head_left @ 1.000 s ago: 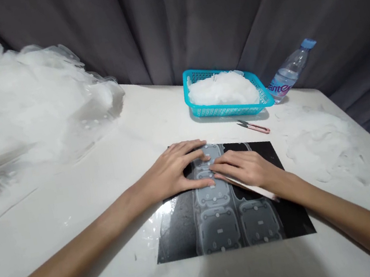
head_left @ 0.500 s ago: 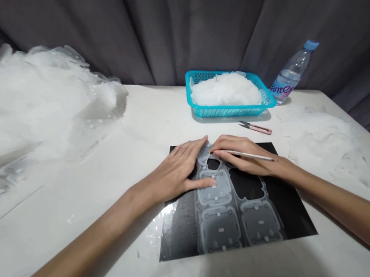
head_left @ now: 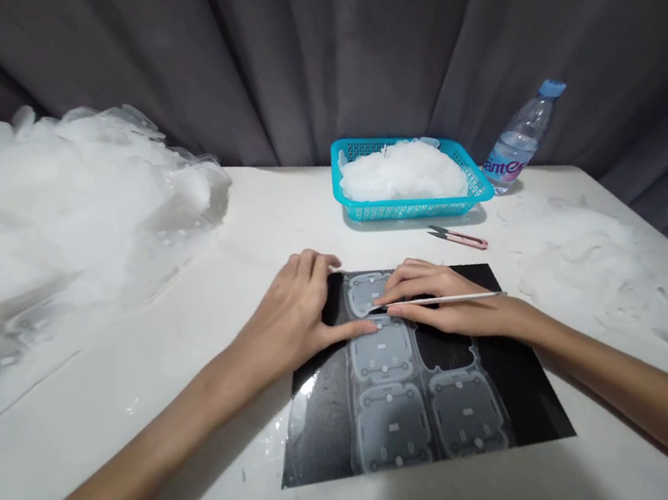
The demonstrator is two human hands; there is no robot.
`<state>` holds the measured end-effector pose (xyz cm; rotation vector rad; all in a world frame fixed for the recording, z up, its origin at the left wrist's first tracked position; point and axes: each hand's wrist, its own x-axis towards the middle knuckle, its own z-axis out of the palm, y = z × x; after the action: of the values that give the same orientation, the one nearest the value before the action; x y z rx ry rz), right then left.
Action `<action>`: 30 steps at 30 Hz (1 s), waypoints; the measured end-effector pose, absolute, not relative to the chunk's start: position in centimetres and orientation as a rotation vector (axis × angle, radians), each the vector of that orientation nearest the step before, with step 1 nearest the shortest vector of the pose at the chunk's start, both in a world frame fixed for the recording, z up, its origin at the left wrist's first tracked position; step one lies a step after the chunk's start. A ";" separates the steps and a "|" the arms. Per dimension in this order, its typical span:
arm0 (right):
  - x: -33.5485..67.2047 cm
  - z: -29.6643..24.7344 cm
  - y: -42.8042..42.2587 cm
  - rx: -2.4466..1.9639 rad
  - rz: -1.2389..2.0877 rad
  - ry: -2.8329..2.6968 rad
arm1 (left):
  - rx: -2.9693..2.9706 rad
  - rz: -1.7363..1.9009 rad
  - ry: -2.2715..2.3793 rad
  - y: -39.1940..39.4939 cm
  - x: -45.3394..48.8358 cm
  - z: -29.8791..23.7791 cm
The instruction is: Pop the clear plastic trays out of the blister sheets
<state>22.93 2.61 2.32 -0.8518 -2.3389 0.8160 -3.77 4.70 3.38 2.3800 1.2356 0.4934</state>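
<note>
A black mat point(head_left: 530, 388) lies on the table with a clear plastic sheet point(head_left: 423, 372) of rounded translucent panels on it. My left hand point(head_left: 303, 311) rests at the mat's left side, fingers and thumb apart; its thumb lies on a middle panel point(head_left: 382, 354). My right hand point(head_left: 439, 296) pinches a thin white stick-like tool point(head_left: 446, 299). Its tip is at the lower edge of the top left panel point(head_left: 364, 292). The right hand's fingers partly cover the sheet's upper right. A dark opening in the sheet point(head_left: 445, 347) shows below that hand.
Behind the mat stands a turquoise basket point(head_left: 418, 212) holding white translucent pieces point(head_left: 404, 173). Pink-handled thread snips point(head_left: 465, 239) lie in front of it, a water bottle point(head_left: 514, 153) beside it. Translucent plastic is heaped at left point(head_left: 60, 203), with a smaller pile point(head_left: 595, 264) at right.
My left hand has shifted left, its fingers off the top panel. My right hand has moved the tool slightly down and left. The top left panel lies flatter in the sheet.
</note>
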 end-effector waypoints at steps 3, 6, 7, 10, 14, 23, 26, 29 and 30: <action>23.2 2.3 2.2 -0.841 0.774 -2.354 | 2.148 0.248 1.379 4.9 -4.0 4.3; 23.2 2.5 1.9 -0.839 0.761 -2.338 | 1.906 0.201 1.298 5.1 -3.6 4.3; 23.2 2.6 1.7 -0.843 0.761 -2.328 | 1.831 0.259 1.255 5.1 -3.3 4.2; 23.1 2.7 1.4 -0.844 0.759 -2.314 | 1.544 0.428 1.134 4.8 -2.3 3.8; 22.9 3.1 1.1 -0.824 0.798 -2.285 | 1.207 0.489 1.022 4.2 -1.4 3.9; 25.1 4.9 1.6 -1.013 0.663 -2.055 | 0.925 0.684 0.797 3.6 -0.9 3.3; 25.2 4.2 1.7 -1.050 0.732 -2.060 | 0.925 0.736 0.793 3.6 -0.8 2.8; 24.3 3.5 1.2 -1.090 0.917 -2.129 | 0.972 0.739 0.804 3.5 -0.9 2.5; 24.0 3.4 1.0 -1.107 0.965 -2.111 | 0.994 0.740 0.814 3.5 -0.9 2.4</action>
<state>23.96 0.99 3.42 -1.1072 -2.1111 0.9646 -0.91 3.50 2.42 0.9945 0.8139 0.7403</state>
